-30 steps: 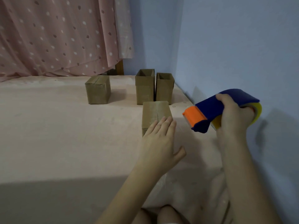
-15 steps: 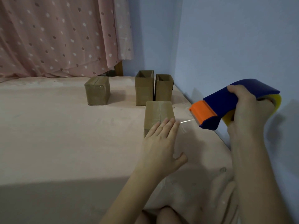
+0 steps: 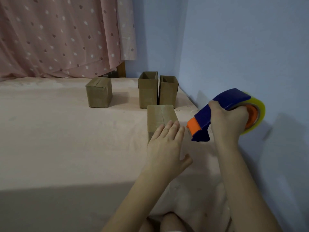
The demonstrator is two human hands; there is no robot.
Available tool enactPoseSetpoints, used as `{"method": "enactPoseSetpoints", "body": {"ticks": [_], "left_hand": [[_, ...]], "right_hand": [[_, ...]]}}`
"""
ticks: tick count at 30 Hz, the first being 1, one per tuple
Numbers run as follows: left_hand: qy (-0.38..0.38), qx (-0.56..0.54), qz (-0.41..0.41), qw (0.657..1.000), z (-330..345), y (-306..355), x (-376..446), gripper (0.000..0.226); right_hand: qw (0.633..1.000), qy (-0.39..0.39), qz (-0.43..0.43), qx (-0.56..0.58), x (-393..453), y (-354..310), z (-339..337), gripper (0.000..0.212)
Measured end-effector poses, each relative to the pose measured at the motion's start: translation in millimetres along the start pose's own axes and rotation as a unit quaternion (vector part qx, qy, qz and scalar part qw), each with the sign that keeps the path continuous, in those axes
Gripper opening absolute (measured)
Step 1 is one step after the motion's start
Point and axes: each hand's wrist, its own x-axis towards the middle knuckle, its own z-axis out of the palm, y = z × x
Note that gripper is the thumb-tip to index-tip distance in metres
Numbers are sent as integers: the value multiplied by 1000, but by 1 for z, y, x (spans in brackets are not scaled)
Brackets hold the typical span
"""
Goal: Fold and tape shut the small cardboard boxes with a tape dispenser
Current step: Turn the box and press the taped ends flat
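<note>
The nearest cardboard box [image 3: 161, 118] lies on the pink bed sheet [image 3: 58, 139], brown, flaps folded shut with a seam down the middle of its top and a glossy strip of tape along it. The left hand [image 3: 167, 144] lies flat on its near end, fingers straight and together, thumb spread to the side. Just to the right, held off the sheet, the tape dispenser [image 3: 220, 113] — blue body, orange front, clear yellowish roll — is gripped in the right hand [image 3: 229, 122], fingers wrapped round the handle, nose tilted down toward the box. Behind stand two open-topped boxes [image 3: 157, 91] side by side, a closed box [image 3: 99, 94] further left, near the spotted curtain [image 3: 58, 36].
</note>
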Motion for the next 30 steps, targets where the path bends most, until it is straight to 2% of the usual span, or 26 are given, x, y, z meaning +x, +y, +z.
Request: {"method": "enactPoseSetpoints", "body": {"ticks": [5, 9, 13, 17, 21, 26, 30], "left_hand": [[2, 0, -16, 1000, -2, 4, -1, 81], [-10, 22, -22, 999, -3, 5, 0, 84], [-15, 27, -37, 999, -2, 2, -1, 86], [-15, 24, -41, 999, -2, 0, -1, 85], [14, -16, -73, 997, -1, 5, 2, 88], [4, -7, -120, 993, -17, 10, 21, 54], [22, -26, -160, 986, -22, 10, 45, 42]], "right_hand": [[999, 2, -42, -26, -4, -2, 12, 40], [993, -30, -98, -54, -9, -9, 14, 31], [974, -69, -141, -161, -24, 9, -2, 18], [995, -33, -57, -71, -31, 44, -17, 21], [1000, -19, -15, 16, -23, 37, -18, 26], [996, -48, -30, 69, -15, 23, -23, 36], [991, -112, -48, 61, -16, 20, -33, 30]]}}
